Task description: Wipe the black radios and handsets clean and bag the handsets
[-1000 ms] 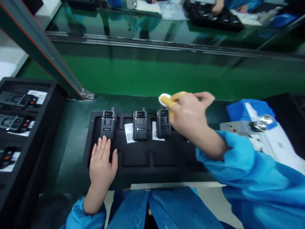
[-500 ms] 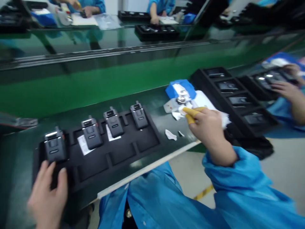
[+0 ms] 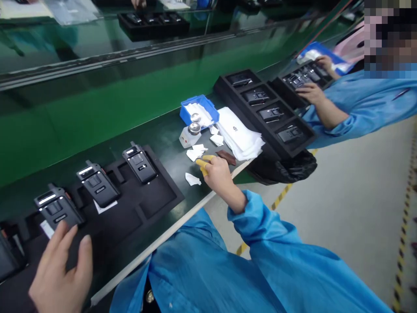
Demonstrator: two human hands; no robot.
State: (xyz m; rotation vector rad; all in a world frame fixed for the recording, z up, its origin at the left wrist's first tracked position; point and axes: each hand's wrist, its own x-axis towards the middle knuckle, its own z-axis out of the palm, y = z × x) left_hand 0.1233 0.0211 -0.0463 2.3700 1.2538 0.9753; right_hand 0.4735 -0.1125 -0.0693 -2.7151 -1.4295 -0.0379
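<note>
My left hand (image 3: 61, 269) hovers with fingers spread and nothing in it. Its fingertips are near the lower end of a black handheld radio (image 3: 60, 209); contact is hard to judge. Two more such radios, one in the middle (image 3: 99, 184) and one at the right (image 3: 140, 163), lie in a black foam tray (image 3: 163, 184), and a fourth is cut off at the left edge. Yellow finger covers are on my right hand (image 3: 220, 174), its fingers bent together beside a crumpled white wipe (image 3: 195, 153). Whatever they may pinch is hidden. Another wipe scrap (image 3: 193, 179) lies just left of it.
Behind my right hand stand a white bottle with a metal top (image 3: 190, 134) and a blue bin (image 3: 213, 114) of wipes. White cloths (image 3: 239, 134) and a brown strip (image 3: 226, 157) lie nearby. Further right, a co-worker's hands (image 3: 312, 93) are at another tray beyond a filled black tray (image 3: 270, 114).
The view has swung to the right, so the radios and bench appear further left. My right hand has come away from the bottle top, down toward the wipe scraps. My left hand stays spread.
</note>
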